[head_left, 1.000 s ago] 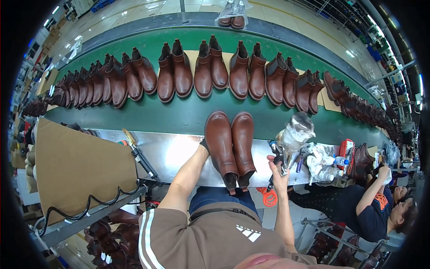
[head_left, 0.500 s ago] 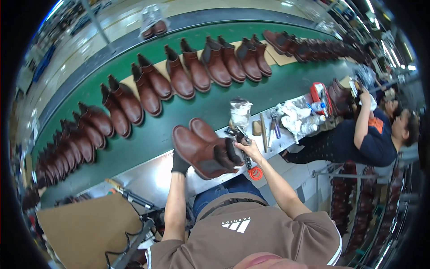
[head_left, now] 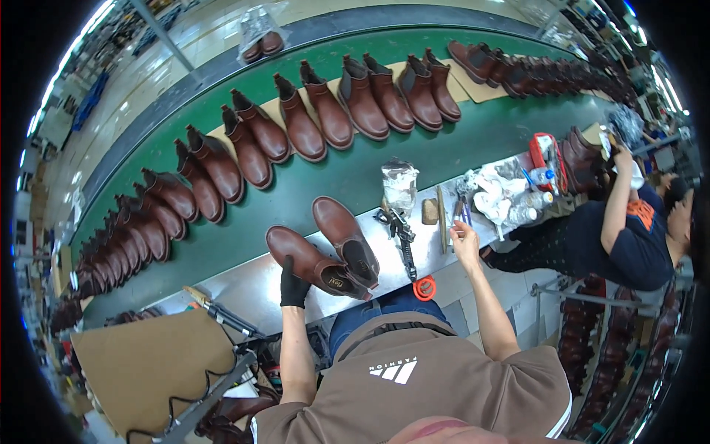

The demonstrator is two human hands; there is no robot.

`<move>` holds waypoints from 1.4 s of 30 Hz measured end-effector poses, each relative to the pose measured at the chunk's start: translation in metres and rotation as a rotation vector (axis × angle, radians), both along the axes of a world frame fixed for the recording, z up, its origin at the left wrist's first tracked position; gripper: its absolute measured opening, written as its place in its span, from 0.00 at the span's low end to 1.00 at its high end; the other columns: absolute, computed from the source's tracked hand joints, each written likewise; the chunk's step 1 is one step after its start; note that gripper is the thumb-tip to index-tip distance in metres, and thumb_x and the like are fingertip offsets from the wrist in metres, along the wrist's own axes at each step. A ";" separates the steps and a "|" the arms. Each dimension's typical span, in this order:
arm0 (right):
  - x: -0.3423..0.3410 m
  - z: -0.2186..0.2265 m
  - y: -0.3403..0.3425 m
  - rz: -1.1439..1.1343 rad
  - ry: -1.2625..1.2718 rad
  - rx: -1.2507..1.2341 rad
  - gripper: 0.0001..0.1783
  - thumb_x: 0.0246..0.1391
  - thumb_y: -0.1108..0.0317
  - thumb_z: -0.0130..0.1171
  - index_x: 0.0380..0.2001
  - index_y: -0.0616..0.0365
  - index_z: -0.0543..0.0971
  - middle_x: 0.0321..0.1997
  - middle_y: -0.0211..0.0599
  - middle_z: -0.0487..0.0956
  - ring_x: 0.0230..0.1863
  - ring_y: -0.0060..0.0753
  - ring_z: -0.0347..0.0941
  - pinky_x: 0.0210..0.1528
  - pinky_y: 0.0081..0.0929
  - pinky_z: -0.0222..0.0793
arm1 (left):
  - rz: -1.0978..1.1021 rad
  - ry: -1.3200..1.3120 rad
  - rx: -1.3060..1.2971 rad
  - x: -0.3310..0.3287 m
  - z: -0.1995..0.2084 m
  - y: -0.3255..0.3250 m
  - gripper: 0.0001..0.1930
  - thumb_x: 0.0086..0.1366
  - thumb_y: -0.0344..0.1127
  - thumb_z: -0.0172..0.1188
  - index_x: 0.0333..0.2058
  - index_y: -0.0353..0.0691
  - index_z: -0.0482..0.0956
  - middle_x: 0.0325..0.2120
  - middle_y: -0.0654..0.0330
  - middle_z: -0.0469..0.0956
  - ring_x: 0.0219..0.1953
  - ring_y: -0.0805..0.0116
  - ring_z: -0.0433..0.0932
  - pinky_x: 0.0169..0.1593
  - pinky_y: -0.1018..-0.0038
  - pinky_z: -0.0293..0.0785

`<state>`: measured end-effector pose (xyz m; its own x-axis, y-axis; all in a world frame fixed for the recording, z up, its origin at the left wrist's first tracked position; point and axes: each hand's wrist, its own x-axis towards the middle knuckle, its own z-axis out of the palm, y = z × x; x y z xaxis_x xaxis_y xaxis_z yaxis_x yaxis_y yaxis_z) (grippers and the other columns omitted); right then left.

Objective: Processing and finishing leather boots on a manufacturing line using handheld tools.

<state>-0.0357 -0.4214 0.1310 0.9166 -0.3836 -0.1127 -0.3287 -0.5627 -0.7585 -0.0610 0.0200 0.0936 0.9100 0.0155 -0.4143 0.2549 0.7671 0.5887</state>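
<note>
My left hand (head_left: 293,286), in a black glove, grips the outer side of a brown leather ankle boot (head_left: 299,251) with its opening toward me. Beside it a matching boot (head_left: 336,224) rests at the bench edge, its toe pointing away. My right hand (head_left: 466,244) is bare and reaches over the metal bench, fingers apart, just short of a purple-handled tool (head_left: 464,212). Nothing shows in its fingers. A black pistol-like tool (head_left: 401,240) lies on the bench between the boots and my right hand.
Pairs of brown boots (head_left: 362,96) line the green conveyor (head_left: 259,211). On the bench are a tan block (head_left: 430,212), a wooden stick (head_left: 442,218), white crumpled wrapping (head_left: 494,200) and plastic bottles. An orange ring (head_left: 424,288) is at the edge. A co-worker (head_left: 629,229) stands at right.
My right hand has let go of the black tool, which now lies on the bench, and moved right. The boot in my left hand has been lowered and turned beside the other.
</note>
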 end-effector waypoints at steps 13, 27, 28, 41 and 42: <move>0.033 -0.010 -0.001 0.353 -0.115 -0.070 0.14 0.49 0.76 0.48 0.39 0.64 0.77 0.37 0.48 0.77 0.40 0.46 0.73 0.42 0.34 0.68 | 0.452 0.198 0.027 -0.102 0.065 0.020 0.31 0.57 0.48 0.59 0.54 0.36 0.63 0.50 0.50 0.69 0.52 0.54 0.68 0.56 0.57 0.64; -0.007 0.189 0.217 0.594 -0.496 0.588 0.10 0.57 0.77 0.50 0.41 0.65 0.76 0.38 0.36 0.75 0.35 0.21 0.72 0.37 0.16 0.70 | 0.301 0.221 0.657 -0.136 0.159 0.029 0.33 0.51 0.37 0.65 0.55 0.33 0.65 0.47 0.55 0.72 0.47 0.68 0.71 0.52 0.71 0.68; -0.009 0.176 0.254 0.762 -0.507 0.473 0.09 0.57 0.76 0.51 0.41 0.65 0.76 0.37 0.35 0.75 0.33 0.21 0.73 0.33 0.16 0.71 | 0.372 0.194 0.656 -0.146 0.172 0.035 0.34 0.51 0.36 0.65 0.56 0.34 0.64 0.48 0.55 0.71 0.48 0.68 0.70 0.52 0.71 0.68; -0.084 -0.030 0.564 1.413 0.029 -0.116 0.27 0.42 0.56 0.62 0.35 0.73 0.71 0.33 0.63 0.76 0.37 0.60 0.75 0.42 0.44 0.71 | 0.600 0.307 0.606 -0.244 0.162 0.099 0.33 0.48 0.35 0.67 0.54 0.33 0.67 0.45 0.55 0.74 0.45 0.67 0.72 0.48 0.71 0.71; -0.077 -0.031 0.561 1.304 0.164 -0.069 0.24 0.44 0.56 0.58 0.31 0.72 0.73 0.32 0.64 0.77 0.37 0.57 0.76 0.41 0.43 0.72 | 0.602 0.306 0.594 -0.243 0.160 0.102 0.33 0.48 0.35 0.67 0.54 0.33 0.67 0.45 0.55 0.74 0.45 0.67 0.72 0.48 0.71 0.71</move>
